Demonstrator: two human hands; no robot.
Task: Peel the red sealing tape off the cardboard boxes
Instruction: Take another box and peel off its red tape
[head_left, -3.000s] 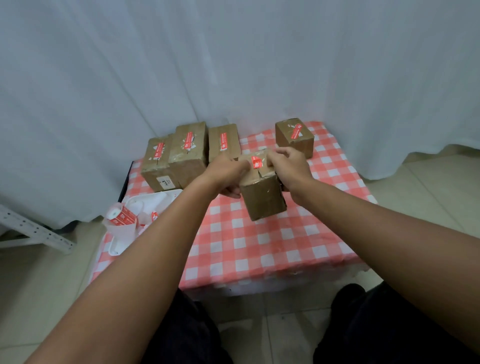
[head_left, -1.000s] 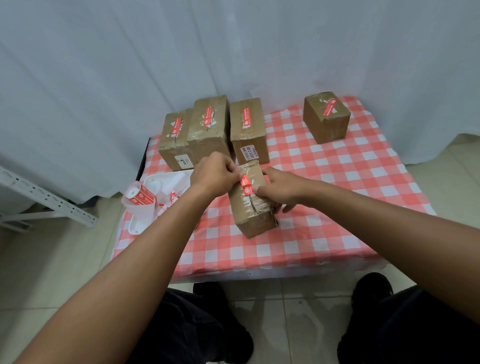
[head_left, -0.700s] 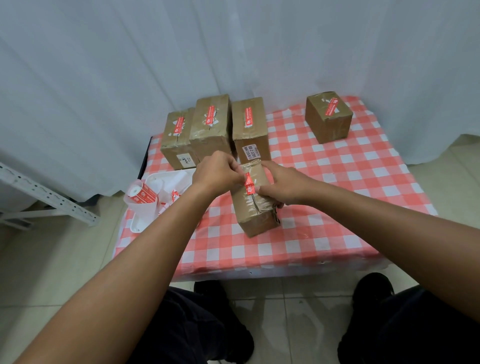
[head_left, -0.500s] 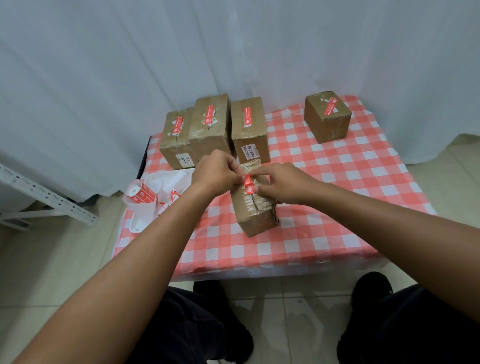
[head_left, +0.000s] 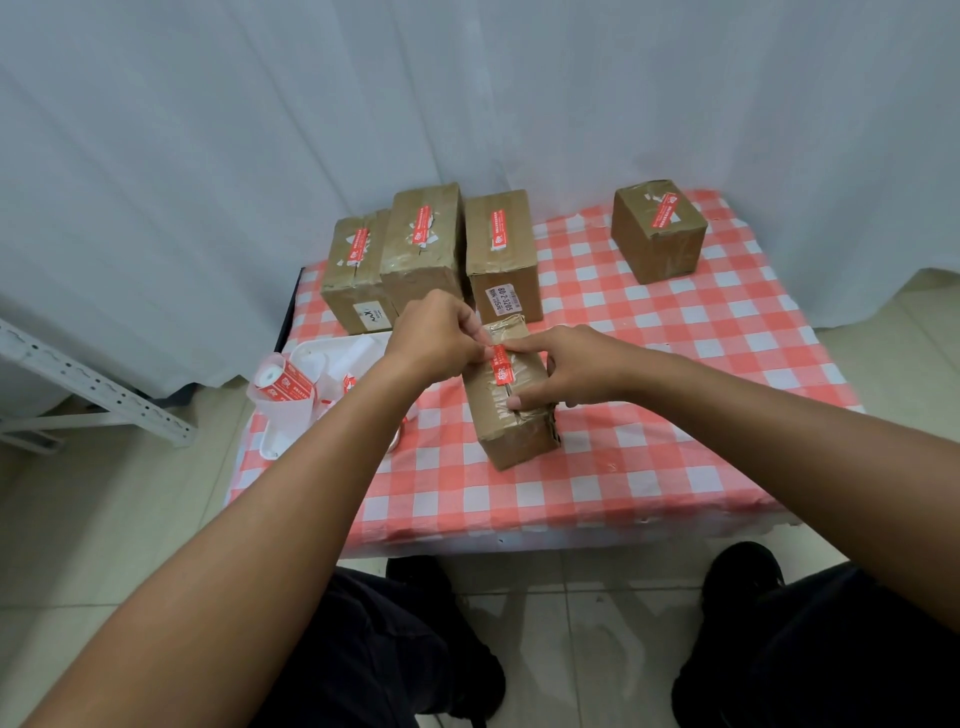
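Behind the held box (head_left: 511, 410), four taped boxes (head_left: 501, 254) stand clustered.

A red-and-white checked tablecloth (head_left: 649, 426) is covering the table. Brown cardboard boxes (head_left: 498, 260) are wearing red tape strips (head_left: 502, 364) with white print. A white tray (head_left: 311, 358) is sitting before pale white curtains (head_left: 260, 130), above beige floor tiles (head_left: 104, 519).

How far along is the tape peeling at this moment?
Done: nothing clearly. In hand: the near box lies on the checked table; the left hand pinches the far end of its red tape while the right hand steadies the top. Left: three boxes in the back row and the far right box all show red tape.
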